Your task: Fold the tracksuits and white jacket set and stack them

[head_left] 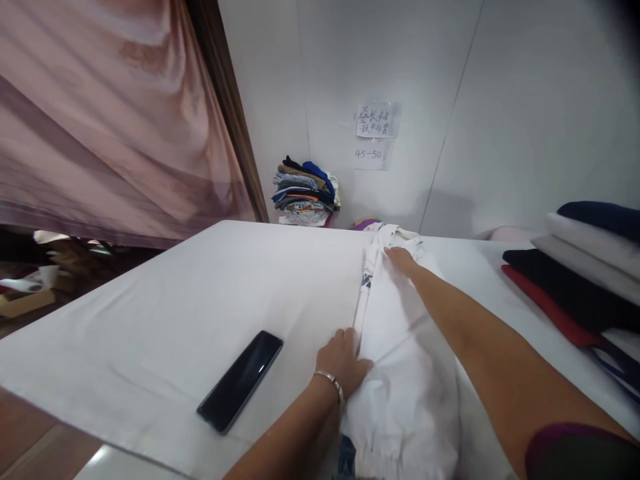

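Note:
A white jacket [395, 347] lies lengthwise on the white-covered table, its collar end away from me and a gathered, elastic-looking edge close to me. Dark patterned bits show along its left side. My left hand [344, 360], with a silver bracelet at the wrist, rests at the jacket's left edge; its fingers lie outstretched and the thumb is apart, on the cloth. Farther off, my right hand [401, 260] has its fingers closed on the cloth near the collar. My right forearm crosses over the right side of the jacket.
A black phone [240, 380] lies on the table [165, 320] to the left. Folded clothes [575, 280] are stacked at the right edge. Another clothes pile [305, 190] stands beyond the far edge, against the wall. A pink curtain [125, 120] hangs at left; handwritten papers [375, 133] are on the wall.

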